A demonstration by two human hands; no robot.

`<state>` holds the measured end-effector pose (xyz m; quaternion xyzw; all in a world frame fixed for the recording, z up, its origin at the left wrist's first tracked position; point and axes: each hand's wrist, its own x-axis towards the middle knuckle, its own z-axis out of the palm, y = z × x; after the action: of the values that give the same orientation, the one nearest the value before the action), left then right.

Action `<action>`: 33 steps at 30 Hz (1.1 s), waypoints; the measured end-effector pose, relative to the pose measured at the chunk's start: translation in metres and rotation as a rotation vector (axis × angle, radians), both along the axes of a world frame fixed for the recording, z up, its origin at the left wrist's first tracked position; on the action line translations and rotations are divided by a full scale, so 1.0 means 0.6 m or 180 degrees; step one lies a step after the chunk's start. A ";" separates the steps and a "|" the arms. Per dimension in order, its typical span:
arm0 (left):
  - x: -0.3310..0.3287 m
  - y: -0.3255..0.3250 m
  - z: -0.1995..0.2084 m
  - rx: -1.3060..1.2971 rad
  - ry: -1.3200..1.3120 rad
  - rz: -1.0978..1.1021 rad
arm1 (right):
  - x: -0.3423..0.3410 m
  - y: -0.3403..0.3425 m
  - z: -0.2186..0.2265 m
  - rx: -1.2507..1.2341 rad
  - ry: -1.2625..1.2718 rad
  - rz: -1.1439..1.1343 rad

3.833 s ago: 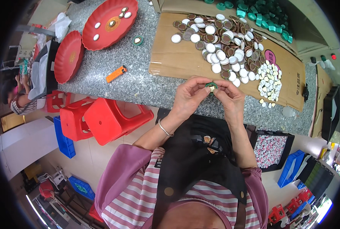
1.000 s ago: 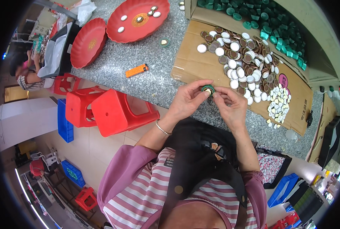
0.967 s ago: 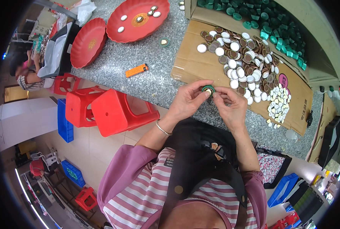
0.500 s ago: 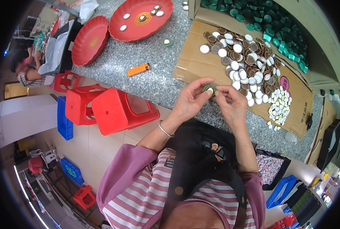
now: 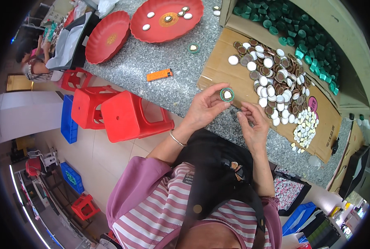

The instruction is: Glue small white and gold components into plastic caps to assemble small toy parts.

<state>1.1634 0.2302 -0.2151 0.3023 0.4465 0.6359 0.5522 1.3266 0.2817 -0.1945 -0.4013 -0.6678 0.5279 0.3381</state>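
Note:
Between the thumb and fingers of my left hand (image 5: 203,108) is a small green fluted cup (image 5: 227,95), its top turned up, with a dark brown filling and a pale heart-shaped piece at its centre. My right hand (image 5: 253,126) hovers just to the right, apart from the cup, its fingers loosely bent and nothing visible in them. Past it, brown and white scallop-edged discs (image 5: 276,79) lie heaped on a flattened cardboard sheet (image 5: 216,66). Beside them is a pile of small pale pieces (image 5: 306,124). Another filled green cup (image 5: 193,48) stands on the speckled counter (image 5: 181,93).
Two red fluted trays, a smaller one (image 5: 98,47) and a larger one (image 5: 141,25), sit far left; the larger holds several discs. An orange lighter (image 5: 159,74) lies nearer. Green cups (image 5: 313,62) fill a box at far right. Red stools (image 5: 120,118) stand left of the counter.
My right hand has let go of the green cup and drawn back to the right. The left hand keeps the cup, now turned face up. The whole view has shifted slightly.

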 end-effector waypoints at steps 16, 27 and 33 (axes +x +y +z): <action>-0.013 -0.001 0.001 0.0255 0.0879 0.0366 | -0.037 0.000 0.007 0.1102 -0.0325 0.0309; -0.043 -0.001 0.002 0.0227 0.0403 0.0575 | -0.040 -0.006 0.005 0.1037 -0.0357 0.0378; -0.084 0.001 0.000 0.0063 0.1013 0.0665 | -0.019 -0.014 -0.003 0.0869 -0.0404 0.0175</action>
<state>1.1130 0.2306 -0.2152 0.3564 0.5510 0.6382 0.4026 1.3153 0.2735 -0.1963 -0.3657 -0.7641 0.4149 0.3321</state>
